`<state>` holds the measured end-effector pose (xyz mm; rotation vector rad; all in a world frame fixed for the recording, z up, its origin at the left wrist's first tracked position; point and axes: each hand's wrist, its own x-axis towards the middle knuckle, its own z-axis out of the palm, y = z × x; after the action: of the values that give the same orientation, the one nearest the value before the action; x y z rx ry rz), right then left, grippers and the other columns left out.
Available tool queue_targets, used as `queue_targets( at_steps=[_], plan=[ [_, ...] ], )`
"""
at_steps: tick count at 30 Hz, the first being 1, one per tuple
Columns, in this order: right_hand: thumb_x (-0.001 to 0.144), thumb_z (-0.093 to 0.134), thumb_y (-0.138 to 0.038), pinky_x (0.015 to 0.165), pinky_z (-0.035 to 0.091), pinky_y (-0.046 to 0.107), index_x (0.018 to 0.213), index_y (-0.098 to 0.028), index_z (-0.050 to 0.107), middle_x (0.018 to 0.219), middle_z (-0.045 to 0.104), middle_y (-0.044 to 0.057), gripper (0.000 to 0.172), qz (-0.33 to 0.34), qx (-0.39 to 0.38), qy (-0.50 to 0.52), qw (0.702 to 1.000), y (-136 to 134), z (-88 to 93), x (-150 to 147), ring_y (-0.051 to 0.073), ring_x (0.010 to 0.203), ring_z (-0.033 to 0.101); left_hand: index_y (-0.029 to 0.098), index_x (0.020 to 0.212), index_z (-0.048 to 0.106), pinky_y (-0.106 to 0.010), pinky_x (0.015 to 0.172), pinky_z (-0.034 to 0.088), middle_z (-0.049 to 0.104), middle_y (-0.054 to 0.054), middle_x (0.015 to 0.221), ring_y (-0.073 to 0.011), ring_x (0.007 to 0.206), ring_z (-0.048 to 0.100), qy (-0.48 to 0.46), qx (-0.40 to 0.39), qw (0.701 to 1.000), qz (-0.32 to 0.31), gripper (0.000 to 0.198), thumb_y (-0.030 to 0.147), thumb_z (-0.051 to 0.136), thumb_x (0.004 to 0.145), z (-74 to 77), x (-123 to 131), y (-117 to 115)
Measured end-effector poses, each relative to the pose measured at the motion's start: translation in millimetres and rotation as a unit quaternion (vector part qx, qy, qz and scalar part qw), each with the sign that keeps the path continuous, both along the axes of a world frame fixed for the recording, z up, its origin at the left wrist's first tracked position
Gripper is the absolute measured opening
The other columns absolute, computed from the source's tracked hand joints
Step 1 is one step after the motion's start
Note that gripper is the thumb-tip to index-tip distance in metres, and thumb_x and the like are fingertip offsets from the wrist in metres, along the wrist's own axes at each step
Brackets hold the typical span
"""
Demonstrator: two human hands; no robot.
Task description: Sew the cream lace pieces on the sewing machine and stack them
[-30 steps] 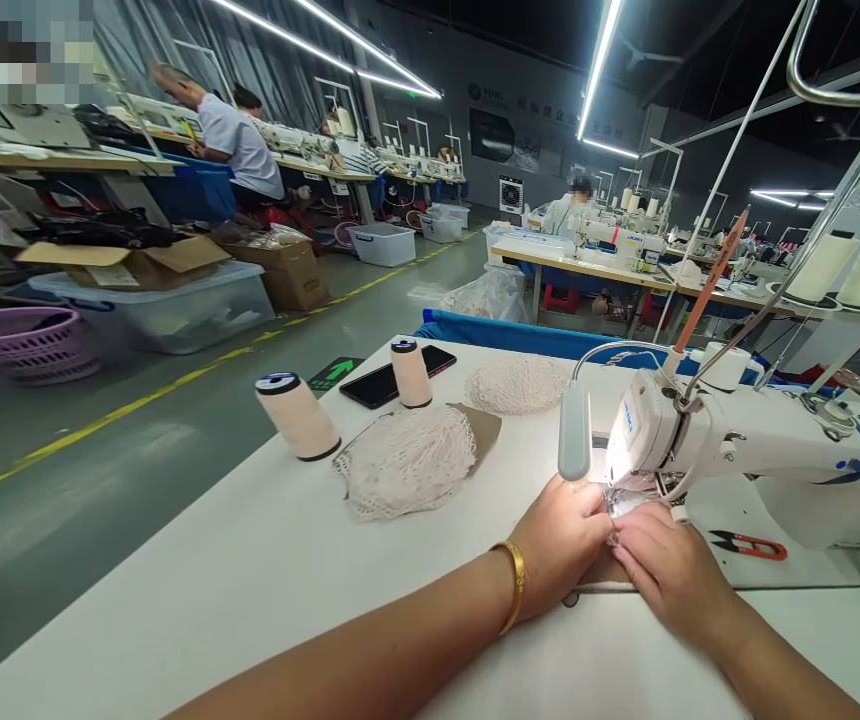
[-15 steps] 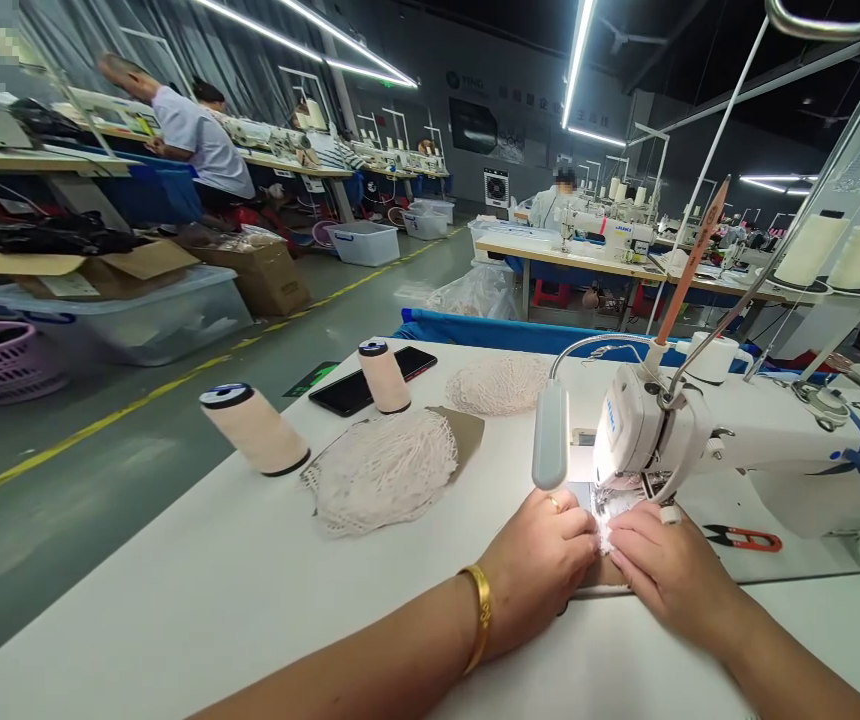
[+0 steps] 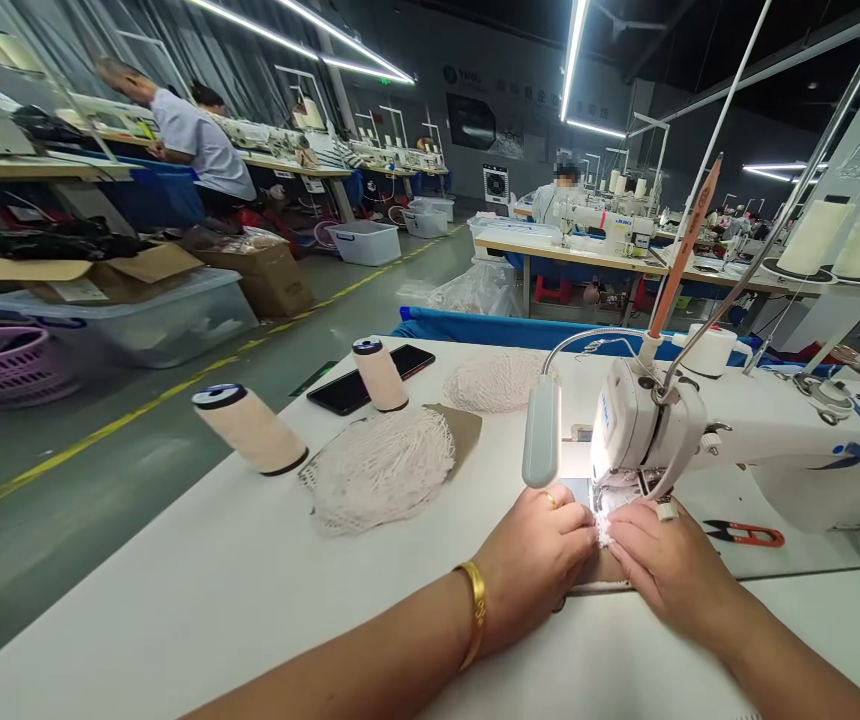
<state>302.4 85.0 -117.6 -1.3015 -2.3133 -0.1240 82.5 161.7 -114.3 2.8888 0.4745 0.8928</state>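
A small piece of white lacy fabric (image 3: 602,530) lies under the lit needle area of the white sewing machine (image 3: 629,425). My left hand (image 3: 539,555), with a ring and a gold bangle, pinches the fabric's left side. From the right, my right hand (image 3: 670,565) presses its fingertips on the same piece. The fingers of both hands are closed and close together, hiding most of the fabric. Beneath them is a brown patch (image 3: 601,568) on the machine bed. Red thread snips (image 3: 746,533) lie right of my right hand.
Left on the white table (image 3: 197,590) are a lace piece (image 3: 381,470) on brown card, another lace piece (image 3: 494,382), two thread cones (image 3: 250,430) and a black phone (image 3: 340,390). A grey lamp (image 3: 542,435) hangs by the machine head. Other people work at machines beyond.
The view has shifted slightly. Both hands stay at the needle area on the lacy fabric, with hardly any visible movement.
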Motion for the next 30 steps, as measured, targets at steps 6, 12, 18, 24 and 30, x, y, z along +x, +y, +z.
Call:
queue_targets(
  at_steps=[6, 12, 18, 24, 30],
  plan=[
    [0.099, 0.046, -0.005, 0.084, 0.045, 0.037, 0.105, -0.023, 0.067, 0.103, 0.071, 0.005, 0.028, 0.0, -0.015, 0.029, 0.999, 1, -4.2, 3, 0.022, 0.09, 0.057, 0.021, 0.09, 0.074, -0.038, 0.08, 0.047, 0.076, -0.003, 0.09, -0.021, 0.083, 0.063, -0.011, -0.033, 0.999, 0.001, 0.024, 0.011, 0.054, 0.099, 2.2, 3, 5],
    [0.101, 0.049, -0.007, 0.078, 0.048, 0.035, 0.116, -0.024, 0.069, 0.11, 0.072, 0.007, 0.031, 0.023, -0.004, 0.001, 1.0, -2, -5.9, 6, 0.023, 0.096, 0.062, 0.021, 0.095, 0.074, -0.039, 0.081, 0.046, 0.076, -0.004, 0.091, -0.0215, 0.087, 0.063, -0.008, -0.021, 1.0, -0.02, 0.024, 0.012, 0.052, 0.101, -1.1, -1, 4],
    [0.101, 0.049, -0.007, 0.073, 0.047, 0.032, 0.114, -0.024, 0.068, 0.102, 0.071, 0.006, 0.029, 0.035, 0.006, -0.011, 0.999, -2, -3.3, 4, 0.022, 0.09, 0.062, 0.021, 0.099, 0.073, -0.041, 0.081, 0.044, 0.076, -0.003, 0.094, -0.0216, 0.086, 0.061, -0.015, -0.018, 0.999, -0.024, 0.025, 0.011, 0.05, 0.102, -3.7, -2, 3],
    [0.097, 0.05, -0.003, 0.075, 0.049, 0.033, 0.108, -0.025, 0.067, 0.099, 0.071, 0.005, 0.03, 0.01, -0.002, -0.005, 1.0, -1, -6.2, 4, 0.022, 0.087, 0.063, 0.02, 0.099, 0.072, -0.041, 0.08, 0.045, 0.076, -0.004, 0.094, -0.0222, 0.087, 0.062, 0.005, -0.012, 1.0, -0.006, 0.022, 0.01, 0.052, 0.1, -2.1, -1, 4],
    [0.094, 0.047, -0.001, 0.082, 0.054, 0.037, 0.117, -0.024, 0.068, 0.108, 0.073, 0.007, 0.039, -0.025, -0.011, 0.003, 1.0, 3, -7.5, 4, 0.025, 0.096, 0.065, 0.02, 0.094, 0.073, -0.041, 0.084, 0.048, 0.075, -0.004, 0.093, -0.0226, 0.088, 0.063, 0.023, 0.0, 0.999, 0.024, 0.023, 0.012, 0.053, 0.101, -1.2, 3, 15]
  ],
)
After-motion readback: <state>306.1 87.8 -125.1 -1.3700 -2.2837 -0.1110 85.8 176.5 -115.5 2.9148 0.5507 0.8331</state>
